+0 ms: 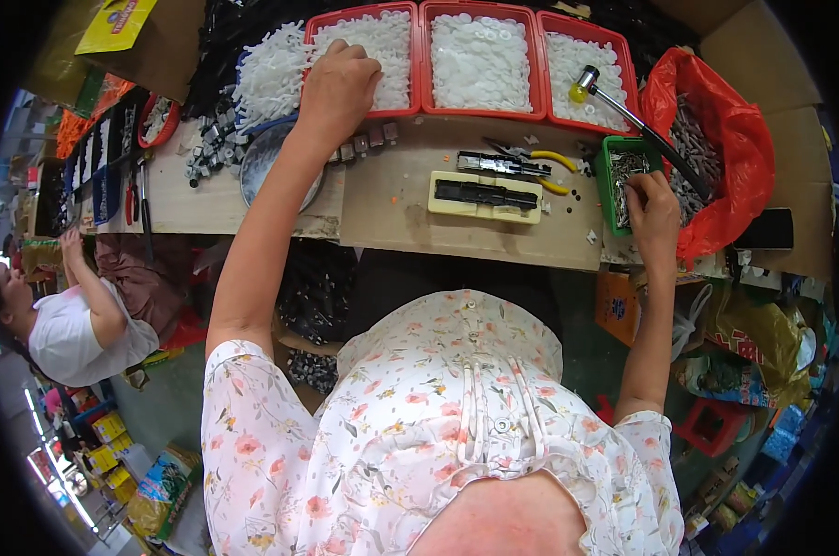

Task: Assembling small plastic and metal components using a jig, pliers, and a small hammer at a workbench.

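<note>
My left hand (341, 91) reaches over a red bin (416, 56) of small white plastic parts (390, 46), its fingers curled down among them. Whatever the fingertips pinch is hidden beneath the hand. My right hand (656, 211) dips into a green tray (608, 196) of small metal pieces (628, 167), with thumb and fingers drawn together; I cannot make out what is in them. Between the hands, a cream block fixture (484, 215) carries a long black part (486, 194). Just behind it lies a black and silver part (505, 165).
Yellow-handled pliers (557, 159) lie behind the fixture. More red bins (480, 113) hold white parts; a hammer (637, 120) leans across a red bag (749, 157) of grey pieces. A round metal dish (257, 171) sits under my left forearm. Another person (86, 324) works at left.
</note>
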Available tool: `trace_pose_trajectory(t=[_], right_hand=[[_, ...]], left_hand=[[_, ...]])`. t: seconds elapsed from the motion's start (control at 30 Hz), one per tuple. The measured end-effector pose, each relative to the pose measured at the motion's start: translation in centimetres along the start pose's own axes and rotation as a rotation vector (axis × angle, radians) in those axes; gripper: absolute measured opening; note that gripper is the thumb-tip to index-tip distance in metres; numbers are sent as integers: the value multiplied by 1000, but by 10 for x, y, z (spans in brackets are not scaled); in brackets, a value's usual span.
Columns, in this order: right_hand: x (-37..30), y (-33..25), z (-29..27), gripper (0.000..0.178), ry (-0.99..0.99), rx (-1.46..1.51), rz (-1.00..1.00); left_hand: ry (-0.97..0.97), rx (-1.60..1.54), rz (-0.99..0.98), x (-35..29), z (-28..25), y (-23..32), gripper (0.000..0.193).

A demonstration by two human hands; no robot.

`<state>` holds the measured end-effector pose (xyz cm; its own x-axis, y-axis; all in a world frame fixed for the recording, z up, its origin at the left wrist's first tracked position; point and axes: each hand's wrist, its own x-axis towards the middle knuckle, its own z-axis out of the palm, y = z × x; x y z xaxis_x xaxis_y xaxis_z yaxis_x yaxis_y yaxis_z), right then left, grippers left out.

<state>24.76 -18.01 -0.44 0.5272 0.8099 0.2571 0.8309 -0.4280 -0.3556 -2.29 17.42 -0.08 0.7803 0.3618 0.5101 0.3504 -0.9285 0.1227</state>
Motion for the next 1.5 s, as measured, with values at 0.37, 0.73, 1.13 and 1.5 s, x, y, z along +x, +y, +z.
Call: trace_pose_trajectory(t=[0.37, 0.73, 1.13, 1.5], right_hand=[[3, 2, -1, 9, 115, 48, 58], [-3, 11, 0, 9, 119, 66, 63], [-3, -88, 3, 11, 237, 588, -124], [13, -152, 41, 22, 243, 621, -371]], left_hand=[[208, -213, -81, 2, -10, -2, 10], [23, -1313, -840, -21, -19, 80, 17], [-103, -1328, -773, -26, -7, 143, 14], [-64, -1219, -752, -40, -18, 150, 12]])
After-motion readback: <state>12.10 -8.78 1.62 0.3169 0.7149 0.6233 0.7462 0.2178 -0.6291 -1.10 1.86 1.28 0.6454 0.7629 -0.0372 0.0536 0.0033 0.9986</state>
